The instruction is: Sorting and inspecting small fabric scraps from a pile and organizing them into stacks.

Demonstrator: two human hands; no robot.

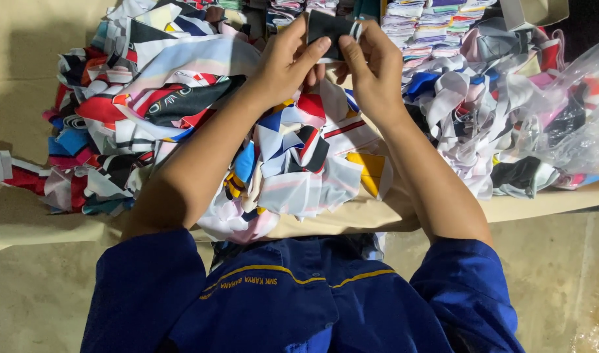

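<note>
Overhead, 2 hands, left hand (287, 60) and right hand (372, 70), on black fabric piece (331, 27).

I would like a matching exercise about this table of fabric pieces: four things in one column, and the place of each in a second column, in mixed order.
Things:
1. small black fabric piece with white stripes
2. clear plastic bag
3. yellow fabric patch
4. neat stacks of folded fabric strips

Places:
A. at the right edge of the table
B. pinched between the left hand and right hand
C. at the far side, right of the hands
D. in the loose heap between the forearms, near the table's front edge

Pairs: 1-B, 2-A, 3-D, 4-C
</note>
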